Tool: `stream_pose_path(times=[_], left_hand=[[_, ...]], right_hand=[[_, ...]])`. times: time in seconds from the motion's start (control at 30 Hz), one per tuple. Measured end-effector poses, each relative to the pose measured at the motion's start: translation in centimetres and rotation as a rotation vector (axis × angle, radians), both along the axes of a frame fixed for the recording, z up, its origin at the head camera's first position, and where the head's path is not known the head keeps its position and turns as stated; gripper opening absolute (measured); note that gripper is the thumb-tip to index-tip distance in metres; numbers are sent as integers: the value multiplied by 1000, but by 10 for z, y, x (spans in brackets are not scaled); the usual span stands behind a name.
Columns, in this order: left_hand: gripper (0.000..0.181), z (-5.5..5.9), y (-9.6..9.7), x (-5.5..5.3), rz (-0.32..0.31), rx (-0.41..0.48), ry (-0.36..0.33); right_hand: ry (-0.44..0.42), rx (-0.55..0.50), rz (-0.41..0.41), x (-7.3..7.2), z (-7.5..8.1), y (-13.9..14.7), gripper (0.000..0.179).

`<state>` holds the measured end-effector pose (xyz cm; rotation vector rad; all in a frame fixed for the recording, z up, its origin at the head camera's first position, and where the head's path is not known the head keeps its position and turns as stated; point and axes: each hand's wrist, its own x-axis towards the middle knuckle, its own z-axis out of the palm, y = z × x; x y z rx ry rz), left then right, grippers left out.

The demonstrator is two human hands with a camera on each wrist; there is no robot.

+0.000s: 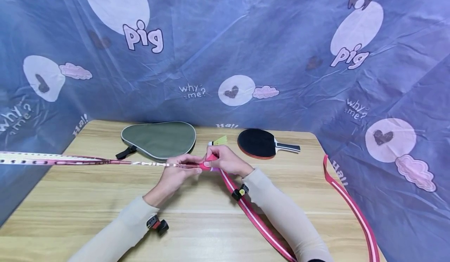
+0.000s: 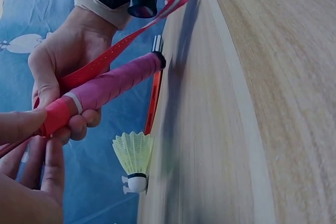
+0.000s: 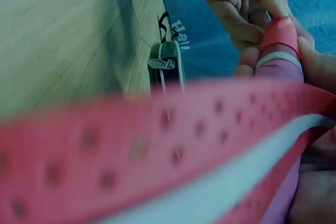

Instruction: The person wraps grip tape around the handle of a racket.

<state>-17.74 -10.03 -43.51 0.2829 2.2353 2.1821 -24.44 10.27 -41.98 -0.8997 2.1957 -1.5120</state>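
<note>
My left hand pinches a badminton racket where its shaft meets the handle, the strung head pointing left. In the left wrist view the handle has a purple wrap with a black butt end and a pale band. Red grip tape circles the handle's upper end. My right hand holds the tape against the handle, thumb on top and fingers curled beneath. From there the perforated tape strip, with a pale stripe, trails past the right forearm and out at the bottom of the head view.
Behind the hands lie a green paddle case, a yellow shuttlecock and a black table tennis paddle. A red strip with a white stripe hangs along the table's right edge. Blue printed cloth surrounds the wooden table.
</note>
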Motion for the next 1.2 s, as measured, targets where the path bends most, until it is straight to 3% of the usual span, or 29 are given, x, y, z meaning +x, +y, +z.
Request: stream_pose_path(times=[0.23, 0.53, 0.8, 1.2], left_hand=[[36, 0, 1, -1, 8, 70, -64], [25, 0, 2, -1, 29, 88, -80], [24, 3, 1, 1, 24, 20, -85], [21, 4, -2, -2, 21, -65, -19]], right_hand=[[22, -21, -43, 3, 0, -2, 20], [64, -16, -63, 5, -4, -4, 9], [37, 70, -67, 1, -2, 1, 11], [40, 182, -28, -4, 5, 6, 5]])
